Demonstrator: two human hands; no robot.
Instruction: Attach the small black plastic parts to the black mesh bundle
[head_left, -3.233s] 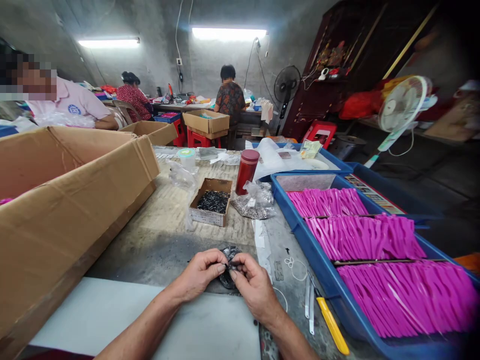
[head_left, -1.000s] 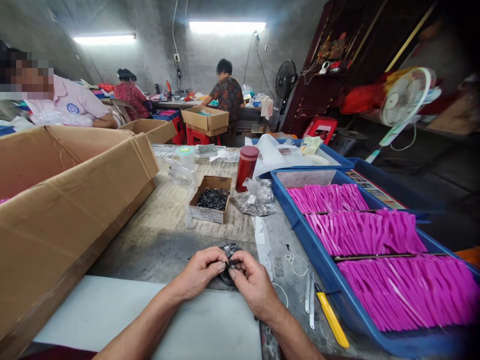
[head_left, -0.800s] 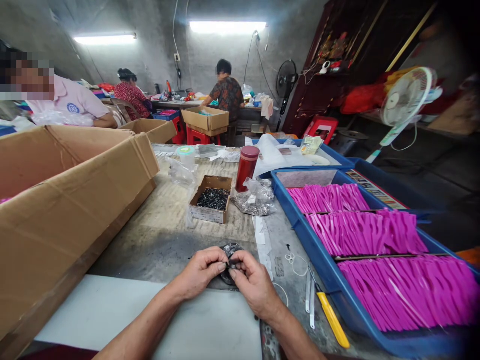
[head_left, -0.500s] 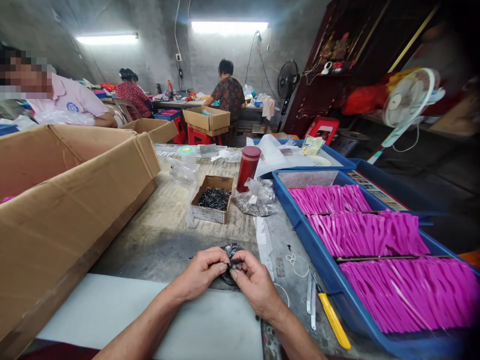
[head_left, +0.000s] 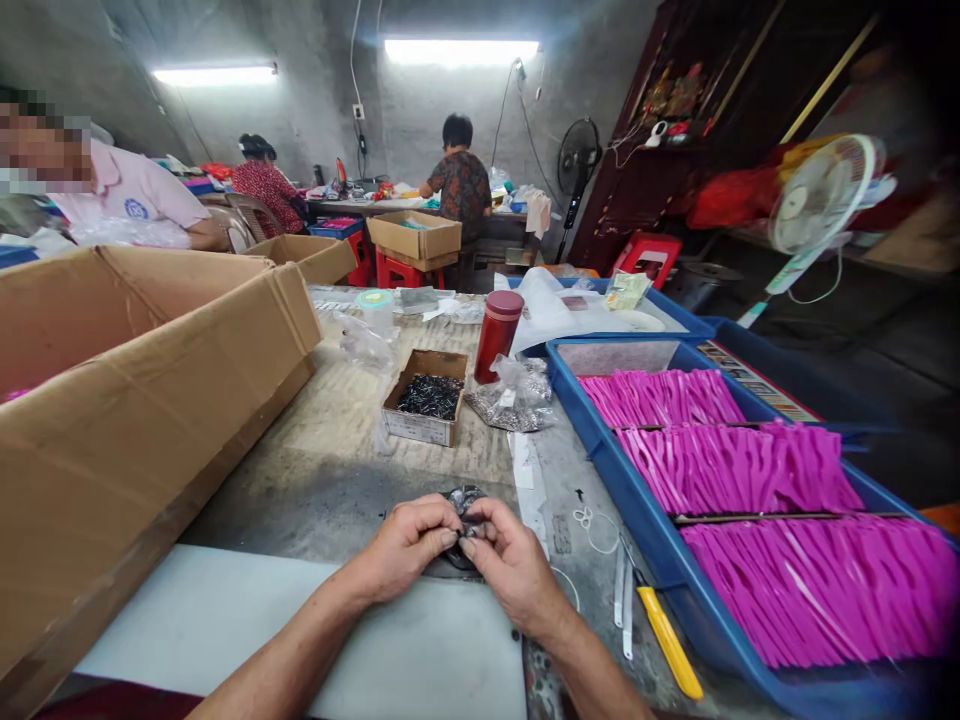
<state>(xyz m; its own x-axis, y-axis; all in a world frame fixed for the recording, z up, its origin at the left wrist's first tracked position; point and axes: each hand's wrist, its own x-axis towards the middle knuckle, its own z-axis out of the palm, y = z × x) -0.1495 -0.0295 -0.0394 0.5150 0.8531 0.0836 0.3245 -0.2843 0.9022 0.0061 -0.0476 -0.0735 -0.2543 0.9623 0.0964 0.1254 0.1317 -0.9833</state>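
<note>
My left hand and my right hand meet fingertip to fingertip at the front of the table. Both are closed in a pinch on something small and dark between them, too small to name. Directly behind and below the fingers lies a round black item, partly shiny and largely hidden by my hands. Under my forearms a pale sheet covers the table edge. Farther back stands a small cardboard box holding many thin black metal-looking pieces.
Left is a large cardboard carton; right, a blue crate of magenta strips. A yellow-handled tool, white cord, red flask and plastic bag lie between. Co-workers sit beyond.
My hands stay nearly in place, with only slight finger movement at the pinch. The co-worker at the far table has turned the head a little.
</note>
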